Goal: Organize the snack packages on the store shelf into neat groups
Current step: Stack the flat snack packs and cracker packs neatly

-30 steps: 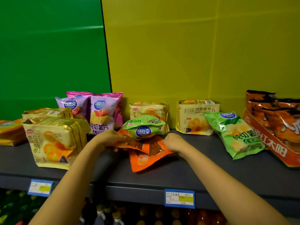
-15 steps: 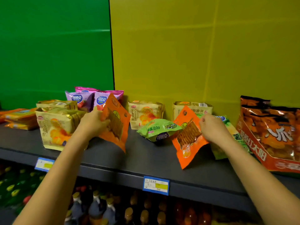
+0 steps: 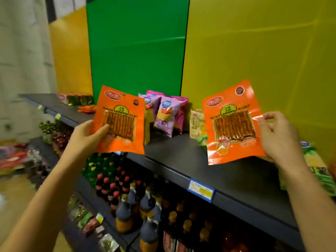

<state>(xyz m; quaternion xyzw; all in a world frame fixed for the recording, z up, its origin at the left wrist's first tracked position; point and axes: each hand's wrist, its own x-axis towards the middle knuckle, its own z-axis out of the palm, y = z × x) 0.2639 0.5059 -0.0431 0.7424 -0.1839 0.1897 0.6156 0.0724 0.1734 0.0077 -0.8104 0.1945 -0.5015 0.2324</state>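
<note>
The person held two matching orange packets off the shelf, one in each hand, both upright with their printed faces toward the camera. The left hand gripped the left packet at its lower left corner, thumb pressed across the front and the other fingers hidden behind it. The right hand pinched the right packet by its right edge between thumb and fingertips, the fingers curled and close together. The left packet hung out past the front edge of the shelf; the right one hung just above the shelf surface, its bottom edge apparently not touching.

Behind them, toward the back of the shelf, stood the purple bags, with a yellow croissant pack just beside them and partly hidden. Green bags lay near the right end. More orange packets seemed to lie farther along toward the left end, though they were blurred.

The step in hand looked like collecting the orange packets as one group; neither had been put down yet. The next move probably called for choosing one place for them, perhaps by the orange ones at the left end or on the bare front strip, and setting both down stacked or side by side, faces aligned. The slick film could slide, so each would need a square, steady placement.
</note>
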